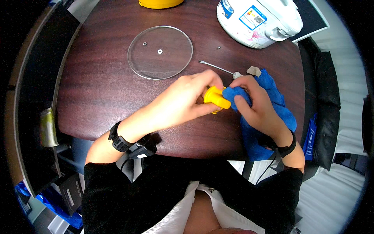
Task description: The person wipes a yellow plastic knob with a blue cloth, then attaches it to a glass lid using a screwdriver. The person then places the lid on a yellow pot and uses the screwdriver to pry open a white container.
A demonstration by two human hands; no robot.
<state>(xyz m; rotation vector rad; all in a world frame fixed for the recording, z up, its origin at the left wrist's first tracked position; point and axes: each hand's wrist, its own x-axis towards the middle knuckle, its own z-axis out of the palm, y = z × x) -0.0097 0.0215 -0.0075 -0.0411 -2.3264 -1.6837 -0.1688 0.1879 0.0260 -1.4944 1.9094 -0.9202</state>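
My left hand (198, 91) grips a yellow plastic knob (218, 98) between thumb and fingers, above the table. A blue cloth (282, 113) is bunched in my right hand (255, 103), and its pinched end touches the knob's right side. The rest of the cloth lies on the table under my right hand and wrist. Just beyond my hands is a flat-tipped screwdriver (218, 67), its handle end partly hidden. A round glass lid (136, 62) with a metal rim lies flat to the far left; a small washer and a small metal nut show within its outline.
A white rice cooker (237, 29) stands at the far right, and a yellow container (160, 3) is cut off at the top edge. A tiny screw (219, 47) lies near the cooker. A black device (143, 148) sits at the table's near edge by my left wrist.
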